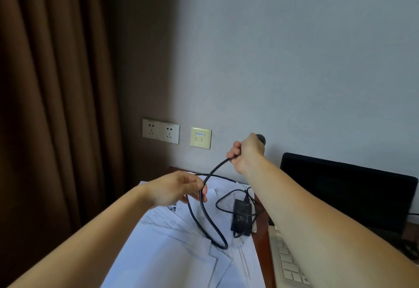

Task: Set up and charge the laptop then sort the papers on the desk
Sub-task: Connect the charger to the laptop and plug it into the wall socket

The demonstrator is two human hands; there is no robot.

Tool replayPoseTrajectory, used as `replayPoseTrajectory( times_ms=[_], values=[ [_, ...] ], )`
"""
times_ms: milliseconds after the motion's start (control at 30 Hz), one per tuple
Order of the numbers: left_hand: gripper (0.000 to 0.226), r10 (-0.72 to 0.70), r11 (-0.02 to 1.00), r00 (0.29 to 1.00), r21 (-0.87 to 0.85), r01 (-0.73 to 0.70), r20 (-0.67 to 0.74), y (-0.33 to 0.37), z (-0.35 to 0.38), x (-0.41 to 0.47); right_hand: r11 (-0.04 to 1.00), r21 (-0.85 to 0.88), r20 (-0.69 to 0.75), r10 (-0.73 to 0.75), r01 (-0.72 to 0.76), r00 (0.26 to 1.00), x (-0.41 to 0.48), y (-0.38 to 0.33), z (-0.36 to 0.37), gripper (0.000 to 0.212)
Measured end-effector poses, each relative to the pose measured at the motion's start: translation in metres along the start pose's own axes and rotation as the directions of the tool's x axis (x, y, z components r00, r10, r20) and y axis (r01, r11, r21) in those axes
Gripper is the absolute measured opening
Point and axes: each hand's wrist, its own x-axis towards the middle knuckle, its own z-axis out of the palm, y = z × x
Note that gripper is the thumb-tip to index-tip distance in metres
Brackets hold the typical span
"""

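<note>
Papers (181, 253): spread loose and overlapping on the surface (260, 249), partly under the cable; thin and limp, so best lifted by the edges once the cable is cleared

Keyboard (285, 262): pale, seen at the near right, partly hidden by the right forearm

Mains cable (205, 217): thick, black and rubbery; a loop is left lying on the papers while the rest is raised; judged light, springy and prone to hold its curl, so the sheets may be dragged

Adapter (242, 216): black brick resting on the papers' far edge, thin lead coiled round it; judged the only weighty part, to be taken by its body and not pulled by the lead

Left hand (179, 188): fingers curled loosely round the cable mid-run, above the papers

Right hand (246, 151): clenched round the plug (261, 138), whose black end is seen above the fist; the rigid plug body is judged the right place to grip

Dark screen (347, 192): upright at the right, taken to be the laptop's

Wall sockets (161, 131): two are seen unused, left of the plug
</note>
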Motion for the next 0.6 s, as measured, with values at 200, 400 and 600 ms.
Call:
replayPoseTrajectory(
  times_ms=[200,400,600],
  values=[
    [0.020,0.040,0.998,0.975,0.057,-0.028,-0.219,-0.017,-0.005,0.013,0.921,-0.257,0.225,-0.238,0.294,0.945,0.029,0.024,0.018,0.023],
    [0.026,0.012,0.932,0.797,-0.282,-0.228,-0.604,0.002,-0.045,0.044,0.868,-0.279,0.516,-0.226,0.412,0.826,0.024,0.057,0.052,0.018],
    [0.030,-0.024,0.937,0.758,-0.279,-0.210,-0.652,-0.002,-0.088,0.067,0.667,-0.447,0.639,-0.229,0.596,0.734,0.044,0.101,0.074,0.025]
  ],
)
